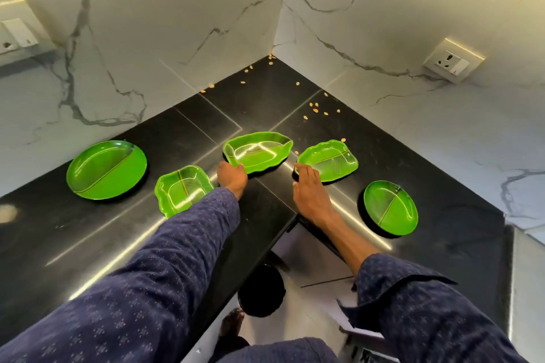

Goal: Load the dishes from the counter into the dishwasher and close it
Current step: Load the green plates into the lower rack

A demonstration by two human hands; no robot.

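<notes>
Sleeved arms reach out: left hand (233,175) grips the middle dish (258,151); right hand (309,186), fingers straight, touches the neighbouring dish (330,160).

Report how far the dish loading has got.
Done: nothing visibly; five green dishes sit on the black counter. In hand: the left hand grips the middle leaf dish; the right hand touches the right leaf dish. Left: the large round plate, small leaf dish, small round plate; no dishwasher in view.
</notes>
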